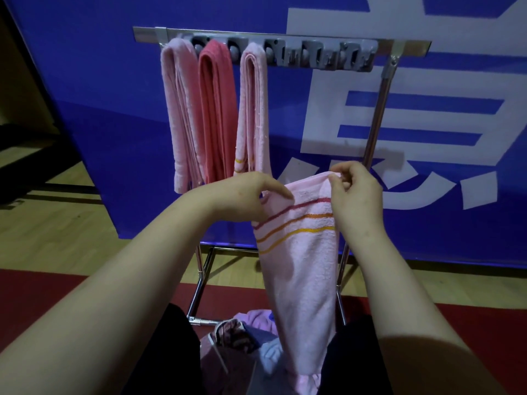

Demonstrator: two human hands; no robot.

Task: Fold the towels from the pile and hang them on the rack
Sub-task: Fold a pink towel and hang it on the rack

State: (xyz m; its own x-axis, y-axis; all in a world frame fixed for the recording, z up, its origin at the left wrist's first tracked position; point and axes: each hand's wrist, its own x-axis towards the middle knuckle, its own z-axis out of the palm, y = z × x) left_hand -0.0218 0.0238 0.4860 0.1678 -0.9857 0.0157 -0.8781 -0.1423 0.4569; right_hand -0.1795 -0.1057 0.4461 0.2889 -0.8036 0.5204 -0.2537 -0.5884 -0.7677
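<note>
My forearms (114,280) rise over the pile (251,337) at six o'clock to the striped towel (299,266), hanging long axis down, its top edge pinched by my left grip (245,198) at nine and right grip (356,195) at three, the rack (322,57) with its free hooks at twelve, nearer my right.

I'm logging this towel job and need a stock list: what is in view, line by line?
Rack: one, silver metal, in front of the banner.
Clip strip: one, grey, along the rack's top bar.
Hung towels: three, pale pink, coral, pale pink, at the rack's left end.
Striped towel: one, pink with red, orange and yellow stripes, held up before the rack.
Towel pile: one, purple, blue and patterned, low by the rack's foot.
Banner: one, blue with white characters, behind the rack.
Floor: wood, with a red area nearer.
Left hand: grips the striped towel's left edge.
Right hand: pinches its top corner.
</note>
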